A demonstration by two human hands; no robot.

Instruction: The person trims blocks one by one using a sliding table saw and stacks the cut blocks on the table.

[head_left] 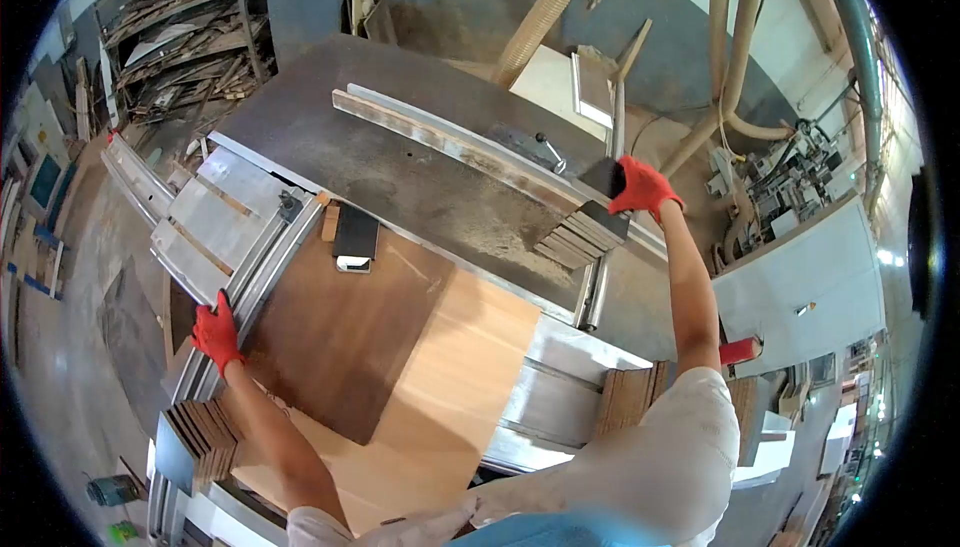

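Observation:
My left hand (217, 334), in a red glove, is curled over the aluminium rail (262, 272) along the sliding table's side. A brown board (350, 347) lies beside the rail, on top of a lighter wooden panel (465, 372). My right hand (646, 188), also red-gloved, reaches out to the far right and grips a small dark board (603, 179) at the end of the long fence (450, 147). Just below it, a stack of dark-faced strips (578, 238) rests on the dusty machine table (420, 187). My right fingertips are partly hidden behind the dark board.
Another stack of cut pieces (200, 437) stands at the lower left, and brown pieces (630, 399) stand near my right side. A black block (355, 237) sits by the brown board's far edge. Scrap-wood shelves (190, 37) and a large hose (548, 12) are behind.

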